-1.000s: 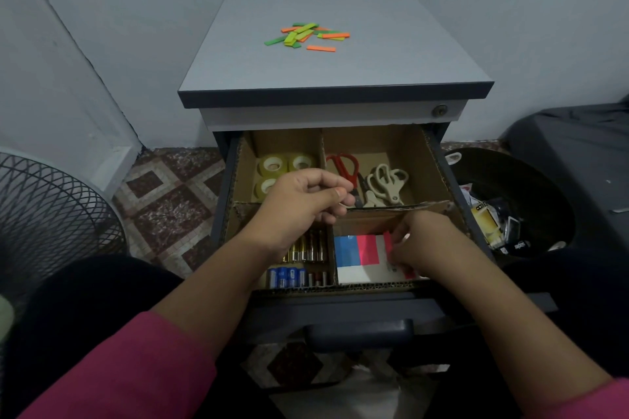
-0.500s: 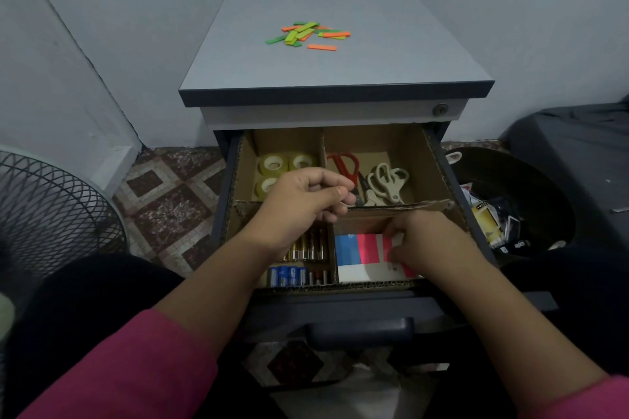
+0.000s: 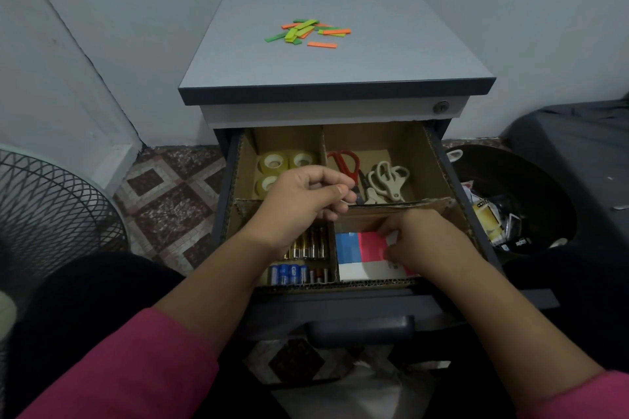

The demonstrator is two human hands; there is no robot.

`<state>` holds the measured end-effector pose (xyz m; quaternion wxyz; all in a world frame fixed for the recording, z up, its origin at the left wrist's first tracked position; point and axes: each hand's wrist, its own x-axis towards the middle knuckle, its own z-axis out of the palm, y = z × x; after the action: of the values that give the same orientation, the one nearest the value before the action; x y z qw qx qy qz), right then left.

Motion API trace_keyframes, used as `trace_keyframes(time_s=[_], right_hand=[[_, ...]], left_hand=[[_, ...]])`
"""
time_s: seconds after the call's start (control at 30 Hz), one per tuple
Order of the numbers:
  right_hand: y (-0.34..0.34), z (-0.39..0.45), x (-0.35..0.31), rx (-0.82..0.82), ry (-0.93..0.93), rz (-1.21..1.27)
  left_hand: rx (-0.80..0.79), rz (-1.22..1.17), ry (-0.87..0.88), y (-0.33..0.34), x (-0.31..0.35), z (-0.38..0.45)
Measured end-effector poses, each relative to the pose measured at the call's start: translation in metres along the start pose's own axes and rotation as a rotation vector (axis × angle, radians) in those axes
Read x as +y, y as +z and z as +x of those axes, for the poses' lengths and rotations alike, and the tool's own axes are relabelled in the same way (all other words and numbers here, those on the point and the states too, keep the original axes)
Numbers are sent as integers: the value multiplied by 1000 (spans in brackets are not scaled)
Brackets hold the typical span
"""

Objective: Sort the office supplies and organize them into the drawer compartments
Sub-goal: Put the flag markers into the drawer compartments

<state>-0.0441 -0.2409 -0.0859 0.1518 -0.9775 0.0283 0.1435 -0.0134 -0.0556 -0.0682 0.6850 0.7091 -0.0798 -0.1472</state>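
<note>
The cabinet's top drawer [image 3: 449, 177] is pulled out, and cardboard walls split it into four compartments. Tape rolls [image 3: 272, 161] lie back left, red scissors [image 3: 345, 160] and beige scissors [image 3: 388, 177] back right, and batteries [image 3: 289, 274] front left. Blue, pink and white sticky note pads [image 3: 347, 247] fill the front right. My right hand [image 3: 425, 238] is down in that compartment, pinching a pad at its right side. My left hand [image 3: 303, 197] hovers over the centre divider, fingers curled, nothing visible in it. Green and orange strips [image 3: 308, 31] lie scattered on the cabinet top [image 3: 340, 71].
A black bin [image 3: 510, 187] with rubbish stands right of the drawer. At the left is a wire fan guard [image 3: 44, 207]. A dark box [image 3: 578, 153] sits far right. The drawer handle [image 3: 360, 326] is just below my arms. Walls close in behind and left.
My right hand has shifted slightly left and down over the pink pad, covering more of it. My left hand has hardly moved.
</note>
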Motion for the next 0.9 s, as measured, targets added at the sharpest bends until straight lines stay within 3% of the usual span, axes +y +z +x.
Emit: trace_keyframes(time_s=[0.3,0.43,0.53,0.77,0.9], right_hand=[[-1,0,0,-12,9,6],[-5,-2,7,51,100,-81],[-5,-3,9,10,158,-127],[-5,0,10,-7,161,-49],[-14,-5,-3,-71,211,203]], left_hand=[[-2,-1,-11,0,1,0],[-2,-1,-13,-1,1,-1],[-3,0,-9,-1,1,-1],[-2,2,-10,-1,1,0],[-4,-1,-11,-1,1,0]])
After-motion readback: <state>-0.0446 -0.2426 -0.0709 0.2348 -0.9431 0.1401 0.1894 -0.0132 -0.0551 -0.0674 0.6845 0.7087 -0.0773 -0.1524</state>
